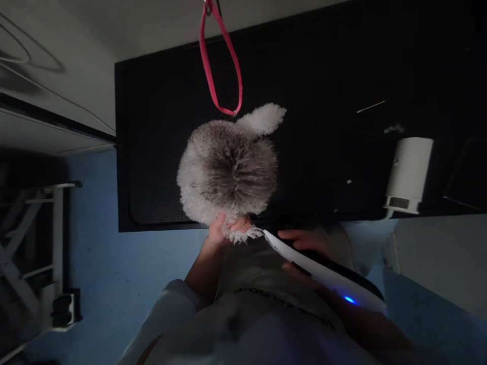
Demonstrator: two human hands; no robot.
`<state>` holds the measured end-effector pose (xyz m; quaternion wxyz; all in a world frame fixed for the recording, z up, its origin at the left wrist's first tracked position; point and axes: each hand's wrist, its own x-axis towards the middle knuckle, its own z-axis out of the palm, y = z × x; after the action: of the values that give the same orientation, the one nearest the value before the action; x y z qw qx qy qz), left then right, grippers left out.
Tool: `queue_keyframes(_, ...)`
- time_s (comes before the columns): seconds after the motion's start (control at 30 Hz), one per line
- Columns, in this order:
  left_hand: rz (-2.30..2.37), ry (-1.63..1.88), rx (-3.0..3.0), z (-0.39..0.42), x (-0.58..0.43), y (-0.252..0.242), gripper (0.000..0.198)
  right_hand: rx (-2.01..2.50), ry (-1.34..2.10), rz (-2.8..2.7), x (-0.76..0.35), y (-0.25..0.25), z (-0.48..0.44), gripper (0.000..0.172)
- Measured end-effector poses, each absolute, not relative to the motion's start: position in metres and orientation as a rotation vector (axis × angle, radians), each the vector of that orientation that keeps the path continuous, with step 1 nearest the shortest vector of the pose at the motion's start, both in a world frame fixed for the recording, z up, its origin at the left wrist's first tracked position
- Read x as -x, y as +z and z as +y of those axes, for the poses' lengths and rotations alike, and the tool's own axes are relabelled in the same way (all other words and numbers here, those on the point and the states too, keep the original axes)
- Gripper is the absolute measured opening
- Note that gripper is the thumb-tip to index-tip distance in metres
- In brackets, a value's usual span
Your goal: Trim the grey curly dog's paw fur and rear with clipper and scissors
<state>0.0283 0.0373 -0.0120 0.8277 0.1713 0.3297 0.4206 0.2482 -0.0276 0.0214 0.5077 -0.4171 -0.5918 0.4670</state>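
A fluffy grey-and-white dog, seen from above, is on the black table at its near edge. A white furry part sticks out at its far right; I cannot tell whether it is a tail or a limb. My left hand is closed around the dog's white-furred paw at the edge. In my right hand is a white-and-black hair clipper with a blue light lit. The clipper's tip points left and reaches the fur of the paw.
A pink loop hangs above the dog. On the black table to the right stand a white cylindrical device and a thin stick. A metal folding frame is on the blue floor at left.
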Motion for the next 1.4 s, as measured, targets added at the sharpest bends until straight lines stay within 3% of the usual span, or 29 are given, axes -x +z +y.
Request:
queue_keyframes(0.27,0.856,0.86,-0.293,0.037,-0.022,-0.012,0.078,1.024,1.112,-1.501,-0.251,0.01,-0.034,0.06)
queue_keyframes(0.5,0.805,0.739,-0.416,0.035,-0.011,-0.021,0.074,1.062,1.618,-0.885,-0.246,0.013,-0.025,0.031)
queue_keyframes(0.7,0.366,0.787,-0.636,0.038,-0.023,-0.034,0.063,1.334,1.864,-0.558,-0.257,-0.011,-0.028,0.047)
queue_keyframes(0.8,0.291,0.835,-0.627,0.039,-0.03,-0.037,0.056,1.356,1.843,-0.47,-0.256,-0.014,-0.027,0.044)
queue_keyframes(0.97,0.338,0.716,-0.691,0.04,-0.028,-0.039,0.056,1.298,1.851,-0.139,-0.239,-0.005,-0.013,0.051)
queue_keyframes(1.4,0.5,0.594,-0.686,0.044,-0.029,-0.029,0.062,1.41,1.846,0.053,-0.228,-0.003,0.004,0.04)
